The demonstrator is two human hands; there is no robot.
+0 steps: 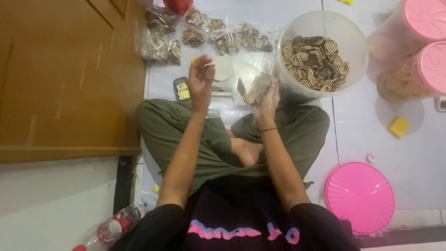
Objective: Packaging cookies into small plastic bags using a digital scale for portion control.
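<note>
black short-sleeved top, olive trousers – clear glove on right hand [267, 100].

Both hands raised, left hand [200, 81] half-curled, right hand [267, 100] cupped.

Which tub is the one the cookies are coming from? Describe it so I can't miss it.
Start at the person's right hand, gloved in clear plastic and holding swirl cookies. Just beyond stands a clear round tub, open and filled with brown-and-cream swirl cookies. The neighbouring tubs wear pink lids.

I sit cross-legged on the pale tiled floor [409, 153]. On it lie a clear tub of swirl cookies [325, 28], bagged cookies [160, 44], a pink lid [360, 197], a yellow block [398, 126] and two pink-lidded jars [413, 74].
</note>
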